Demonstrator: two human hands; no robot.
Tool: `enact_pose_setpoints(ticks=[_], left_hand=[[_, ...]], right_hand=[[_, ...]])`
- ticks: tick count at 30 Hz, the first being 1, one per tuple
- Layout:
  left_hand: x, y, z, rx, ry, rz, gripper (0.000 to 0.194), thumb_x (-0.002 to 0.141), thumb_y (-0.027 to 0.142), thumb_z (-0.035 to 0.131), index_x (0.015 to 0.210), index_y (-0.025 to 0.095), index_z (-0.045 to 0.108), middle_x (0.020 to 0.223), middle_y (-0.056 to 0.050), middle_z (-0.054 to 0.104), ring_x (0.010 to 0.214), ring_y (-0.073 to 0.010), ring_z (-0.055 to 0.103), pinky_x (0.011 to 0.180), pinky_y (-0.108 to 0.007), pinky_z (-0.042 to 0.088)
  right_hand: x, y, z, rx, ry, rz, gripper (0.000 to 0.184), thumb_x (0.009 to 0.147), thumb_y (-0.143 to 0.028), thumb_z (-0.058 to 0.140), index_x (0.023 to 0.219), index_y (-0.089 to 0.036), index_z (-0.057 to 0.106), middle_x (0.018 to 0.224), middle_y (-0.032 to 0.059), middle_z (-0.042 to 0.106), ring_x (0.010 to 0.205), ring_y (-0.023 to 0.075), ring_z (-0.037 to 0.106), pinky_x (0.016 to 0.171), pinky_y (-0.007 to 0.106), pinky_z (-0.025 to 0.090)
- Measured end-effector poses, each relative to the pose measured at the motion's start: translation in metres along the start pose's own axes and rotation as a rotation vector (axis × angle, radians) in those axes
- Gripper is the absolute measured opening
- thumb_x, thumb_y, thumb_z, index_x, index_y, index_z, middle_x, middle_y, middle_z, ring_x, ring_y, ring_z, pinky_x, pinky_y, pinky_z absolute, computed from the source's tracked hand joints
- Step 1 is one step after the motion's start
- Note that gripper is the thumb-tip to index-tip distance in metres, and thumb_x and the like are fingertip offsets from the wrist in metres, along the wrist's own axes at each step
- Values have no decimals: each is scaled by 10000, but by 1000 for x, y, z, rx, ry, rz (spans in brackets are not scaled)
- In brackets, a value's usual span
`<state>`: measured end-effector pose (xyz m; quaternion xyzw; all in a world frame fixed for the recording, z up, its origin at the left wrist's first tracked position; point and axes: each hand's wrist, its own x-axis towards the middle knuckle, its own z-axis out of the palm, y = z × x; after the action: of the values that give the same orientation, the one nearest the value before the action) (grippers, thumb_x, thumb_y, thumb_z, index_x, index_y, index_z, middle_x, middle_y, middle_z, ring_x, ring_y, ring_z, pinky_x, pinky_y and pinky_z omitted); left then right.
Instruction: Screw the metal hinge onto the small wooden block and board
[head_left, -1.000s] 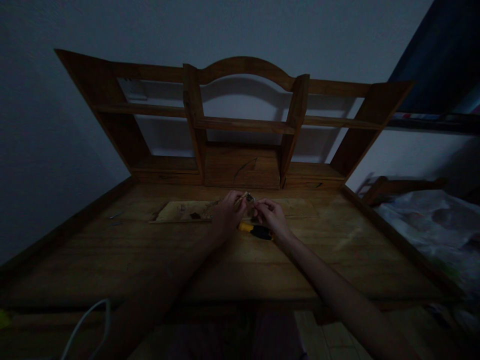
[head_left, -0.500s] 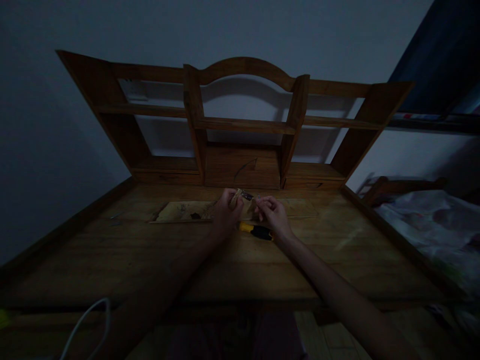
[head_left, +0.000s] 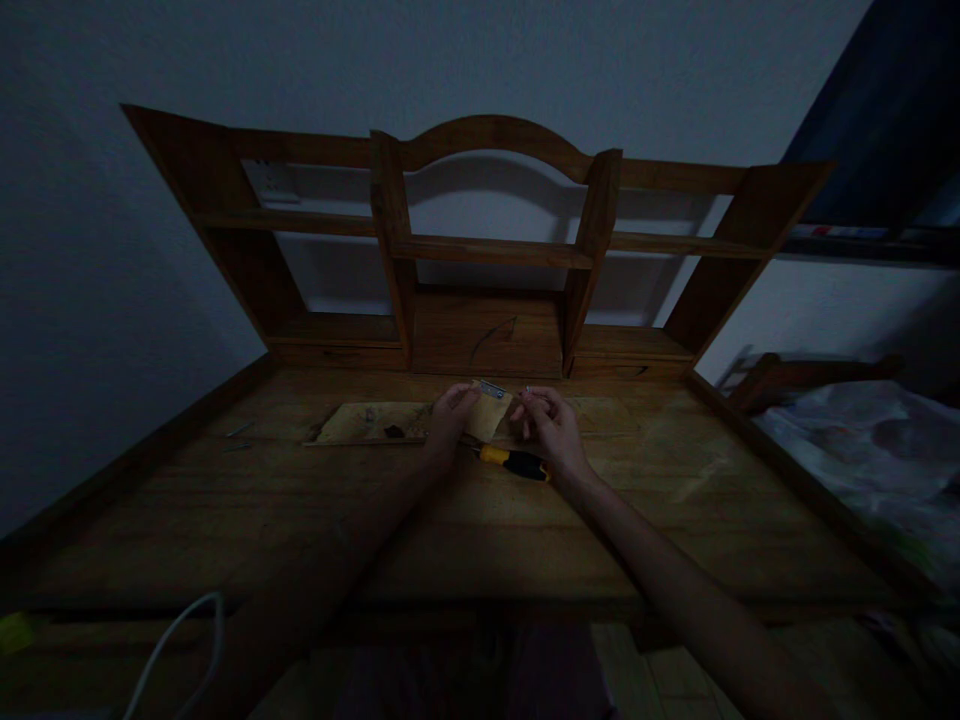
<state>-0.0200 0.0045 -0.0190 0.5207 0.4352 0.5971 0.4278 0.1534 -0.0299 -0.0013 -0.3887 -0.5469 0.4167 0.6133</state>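
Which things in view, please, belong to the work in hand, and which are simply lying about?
Apparently part of the work:
wooden piece with metal plate, in the left hand
small shiny item, unidentifiable, in the right hand
yellow-and-black tool nearby

Seemingly just lying about:
white cable
thin metal pieces
plastic-covered bundle

Wooden shelf unit (head_left: 491,131) against a pale wall (head_left: 480,60), white cable (head_left: 219,625) lower left, crumpled plastic (head_left: 862,440) right.
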Motion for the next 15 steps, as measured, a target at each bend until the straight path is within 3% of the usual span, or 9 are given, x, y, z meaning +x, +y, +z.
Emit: enact_pose_setpoints(ticks=[8, 15], left_hand=[[-9, 17, 5, -63, -81, -125, 331, 761, 483, 732, 872, 172, 709, 875, -63, 731, 748, -191, 653, 656, -278, 485], [-11, 17, 5, -84, -86, -87, 340, 756, 481, 738, 875, 167, 686, 872, -58, 716, 752, -178, 642, 653, -265, 476]], right_hand=[[1, 12, 0, 43, -9, 13, 270, 903, -504, 587, 962, -262, 480, 636, -70, 618, 426, 107, 477, 427, 226, 369], [-1, 15, -5, -22, 71, 64, 248, 906, -508, 522, 877, -263, 495, 611, -56, 505, 489, 136, 463, 450, 245, 371]])
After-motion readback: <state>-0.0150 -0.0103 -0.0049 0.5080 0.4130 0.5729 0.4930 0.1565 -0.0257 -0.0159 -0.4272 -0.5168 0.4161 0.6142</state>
